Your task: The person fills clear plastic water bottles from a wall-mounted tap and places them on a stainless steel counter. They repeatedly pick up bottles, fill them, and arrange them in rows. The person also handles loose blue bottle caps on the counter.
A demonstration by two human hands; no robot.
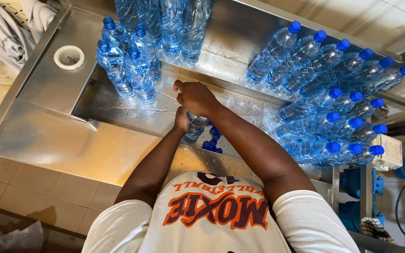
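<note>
Two hands on one bottle, upright mid-bench: left hand grips its body, right hand clenched over the top, capping by the look. Loose caps lie beside; next likely needs a firm twist.

Upright bottles left; stacked bottles right; wet tray between

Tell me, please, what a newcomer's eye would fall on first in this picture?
First the stack of capped water bottles lying on their sides at the right of the steel bench. Then, at centre, the left hand gripping an upright bottle while the right hand sits on its top, with loose blue caps beside it.
</note>
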